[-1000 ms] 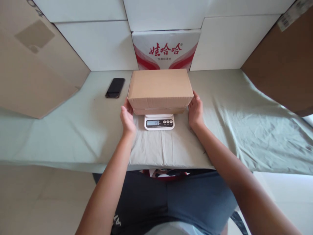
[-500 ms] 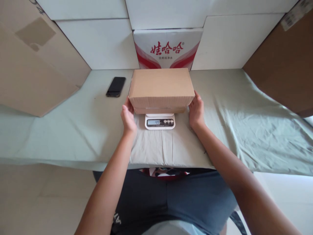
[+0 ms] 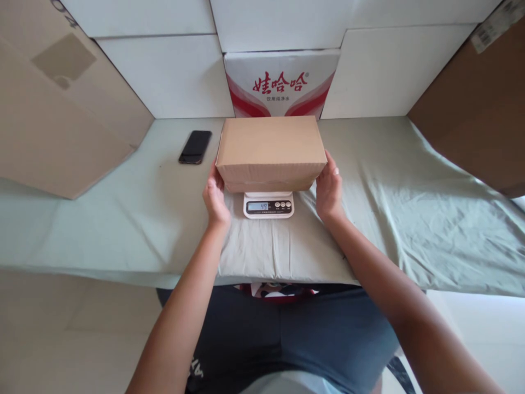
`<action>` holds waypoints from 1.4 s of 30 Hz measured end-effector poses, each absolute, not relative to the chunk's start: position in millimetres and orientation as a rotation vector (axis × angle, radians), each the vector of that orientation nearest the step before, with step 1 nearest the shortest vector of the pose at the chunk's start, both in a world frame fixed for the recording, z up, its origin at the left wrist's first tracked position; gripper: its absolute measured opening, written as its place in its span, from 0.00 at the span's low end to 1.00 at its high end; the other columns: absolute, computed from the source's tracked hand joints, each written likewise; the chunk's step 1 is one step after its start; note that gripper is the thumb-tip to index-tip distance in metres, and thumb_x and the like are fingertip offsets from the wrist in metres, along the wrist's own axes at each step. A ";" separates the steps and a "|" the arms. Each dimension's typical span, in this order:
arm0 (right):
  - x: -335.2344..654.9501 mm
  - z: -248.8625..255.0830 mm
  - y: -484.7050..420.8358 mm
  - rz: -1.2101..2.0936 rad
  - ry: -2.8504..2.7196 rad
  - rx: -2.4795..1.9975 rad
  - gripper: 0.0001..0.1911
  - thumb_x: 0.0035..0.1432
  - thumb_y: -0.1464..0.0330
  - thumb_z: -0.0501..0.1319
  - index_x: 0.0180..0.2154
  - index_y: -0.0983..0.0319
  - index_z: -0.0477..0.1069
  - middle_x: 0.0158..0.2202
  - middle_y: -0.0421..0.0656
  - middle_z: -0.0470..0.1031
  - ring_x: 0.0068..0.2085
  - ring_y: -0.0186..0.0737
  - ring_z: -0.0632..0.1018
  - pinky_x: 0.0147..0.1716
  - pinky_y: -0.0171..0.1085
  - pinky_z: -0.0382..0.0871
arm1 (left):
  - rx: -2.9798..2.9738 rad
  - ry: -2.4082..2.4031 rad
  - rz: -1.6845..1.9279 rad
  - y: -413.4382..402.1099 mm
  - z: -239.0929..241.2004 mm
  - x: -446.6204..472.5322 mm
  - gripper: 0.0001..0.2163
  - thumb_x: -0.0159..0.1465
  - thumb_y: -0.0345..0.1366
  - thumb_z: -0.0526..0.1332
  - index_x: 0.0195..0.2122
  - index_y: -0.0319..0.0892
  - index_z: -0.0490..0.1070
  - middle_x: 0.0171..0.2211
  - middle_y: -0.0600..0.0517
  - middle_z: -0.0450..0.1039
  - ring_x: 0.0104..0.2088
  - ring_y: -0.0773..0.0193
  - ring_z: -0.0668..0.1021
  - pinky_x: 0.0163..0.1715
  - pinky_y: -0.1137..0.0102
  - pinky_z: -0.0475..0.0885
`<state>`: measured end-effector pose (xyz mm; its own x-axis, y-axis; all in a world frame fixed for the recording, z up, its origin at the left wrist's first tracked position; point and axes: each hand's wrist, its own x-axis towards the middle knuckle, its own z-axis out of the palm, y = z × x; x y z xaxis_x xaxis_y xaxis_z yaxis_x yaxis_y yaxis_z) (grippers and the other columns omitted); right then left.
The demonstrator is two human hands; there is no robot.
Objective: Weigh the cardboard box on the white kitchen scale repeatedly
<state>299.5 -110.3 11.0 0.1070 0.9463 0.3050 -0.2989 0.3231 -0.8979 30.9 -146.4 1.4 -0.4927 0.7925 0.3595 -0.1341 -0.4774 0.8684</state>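
A closed brown cardboard box rests on a small white digital scale whose display reads 49. My left hand is pressed against the box's left side, with the fingers tucked along its lower edge. On the right side, my right hand holds the box with the thumb up at its top edge. Both hands clasp the box between them. The scale stands on a grey-green cloth that covers the table.
A black phone lies on the cloth left of the box. Behind it stands a white carton with red print, against white boards. Large brown cardboard sheets lean at the left and the right.
Both hands have closed in slightly on the box's sides, and the right thumb has come up onto its top edge. The box stays on the scale and the reading is unchanged.
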 end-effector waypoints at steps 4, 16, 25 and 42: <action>296.8 14.4 -112.6 1.092 -1.058 -0.721 0.40 0.60 0.33 0.59 0.65 0.46 0.70 0.77 0.38 0.67 0.83 0.53 0.59 0.86 0.61 0.45 | 1.081 1.121 2.000 -146.6 1.7 30.8 0.44 0.63 0.76 0.59 0.64 0.44 0.79 0.69 0.38 0.75 0.77 0.39 0.68 0.75 0.53 0.67; 293.7 17.5 -116.8 1.071 -1.100 -0.700 0.36 0.61 0.36 0.59 0.64 0.43 0.71 0.76 0.35 0.69 0.83 0.53 0.59 0.85 0.60 0.50 | 1.049 1.164 1.984 -145.5 1.8 29.4 0.45 0.59 0.78 0.60 0.61 0.44 0.81 0.70 0.37 0.74 0.76 0.37 0.69 0.76 0.48 0.65; 293.5 20.5 -118.0 1.081 -1.097 -0.720 0.40 0.59 0.36 0.61 0.66 0.45 0.70 0.78 0.36 0.66 0.83 0.55 0.58 0.85 0.61 0.48 | 1.094 1.183 1.963 -145.3 0.2 27.5 0.46 0.61 0.78 0.58 0.63 0.44 0.79 0.70 0.37 0.74 0.76 0.39 0.69 0.76 0.50 0.65; 294.9 26.4 -118.3 1.088 -1.124 -0.782 0.46 0.53 0.28 0.62 0.66 0.43 0.71 0.78 0.34 0.67 0.83 0.56 0.58 0.85 0.60 0.49 | 1.084 1.187 1.920 -143.7 -2.9 22.5 0.49 0.59 0.79 0.59 0.66 0.44 0.76 0.74 0.36 0.68 0.78 0.38 0.66 0.76 0.49 0.65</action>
